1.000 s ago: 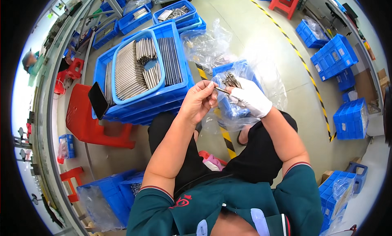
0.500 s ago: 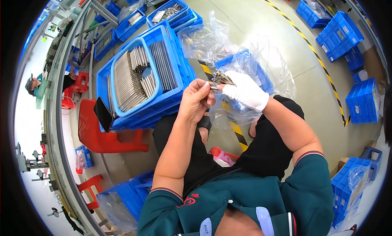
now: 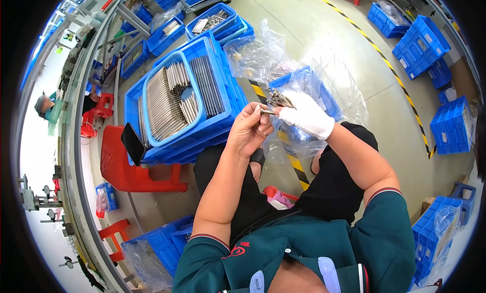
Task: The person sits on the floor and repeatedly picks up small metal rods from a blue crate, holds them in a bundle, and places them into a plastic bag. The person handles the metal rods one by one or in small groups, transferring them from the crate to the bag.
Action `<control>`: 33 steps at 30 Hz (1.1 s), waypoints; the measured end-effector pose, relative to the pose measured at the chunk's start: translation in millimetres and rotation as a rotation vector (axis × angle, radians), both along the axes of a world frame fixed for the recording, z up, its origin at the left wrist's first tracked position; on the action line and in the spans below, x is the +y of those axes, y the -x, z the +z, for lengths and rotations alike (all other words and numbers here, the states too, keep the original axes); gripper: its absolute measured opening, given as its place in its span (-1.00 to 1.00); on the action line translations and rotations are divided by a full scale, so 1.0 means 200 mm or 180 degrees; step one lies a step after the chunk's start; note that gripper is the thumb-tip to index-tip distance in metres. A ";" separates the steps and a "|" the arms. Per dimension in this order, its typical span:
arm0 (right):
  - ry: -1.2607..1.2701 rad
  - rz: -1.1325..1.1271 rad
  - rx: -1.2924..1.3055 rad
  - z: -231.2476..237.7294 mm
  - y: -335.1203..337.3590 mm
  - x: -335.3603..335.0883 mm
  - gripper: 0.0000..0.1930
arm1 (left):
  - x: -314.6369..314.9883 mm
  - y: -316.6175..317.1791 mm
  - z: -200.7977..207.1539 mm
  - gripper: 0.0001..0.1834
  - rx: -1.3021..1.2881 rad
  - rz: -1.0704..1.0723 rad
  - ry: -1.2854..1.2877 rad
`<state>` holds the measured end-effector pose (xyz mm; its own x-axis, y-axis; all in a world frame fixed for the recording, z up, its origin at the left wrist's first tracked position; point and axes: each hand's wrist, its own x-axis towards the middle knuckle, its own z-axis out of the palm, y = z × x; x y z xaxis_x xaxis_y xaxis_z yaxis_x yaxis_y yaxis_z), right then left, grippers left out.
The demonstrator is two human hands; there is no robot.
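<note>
My right hand [image 3: 306, 115], in a white glove, is closed around a bunch of thin metal rods [image 3: 278, 98] whose ends fan out toward the upper left. Bare, my left hand [image 3: 250, 126] pinches the end of a single metal rod [image 3: 268, 112] that reaches across to the gloved fingers. To the left of my hands, a light-blue tray [image 3: 147, 98] holds rows of similar silver rods [image 3: 163, 105]. It sits in a stacked blue crate [image 3: 223, 122], beside a row of darker rods [image 3: 206, 85]. Beyond the glove lies a blue bin [image 3: 331, 101] partly covered with clear plastic.
A red stool [image 3: 119, 161] stands left of the crate stack, with a black flat object [image 3: 132, 142] leaning at the crate's corner. Clear plastic bags [image 3: 255, 52] spread over the floor ahead. More blue crates [image 3: 450, 126] line the right side. Another person [image 3: 48, 105] is at the far left.
Both hands stay close together, lowered slightly, with the left shifted a little to the right. The whole scene has slid slightly right and down in the picture.
</note>
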<state>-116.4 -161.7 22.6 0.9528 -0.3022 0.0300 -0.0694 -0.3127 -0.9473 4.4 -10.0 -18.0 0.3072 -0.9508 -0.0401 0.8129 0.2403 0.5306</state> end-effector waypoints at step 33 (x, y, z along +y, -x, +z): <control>-0.0899 0.0078 0.0246 0.00 -0.04 0.03 -0.75 | 0.05 0.02 0.08 -0.84 -0.2107 0.1087 -0.0965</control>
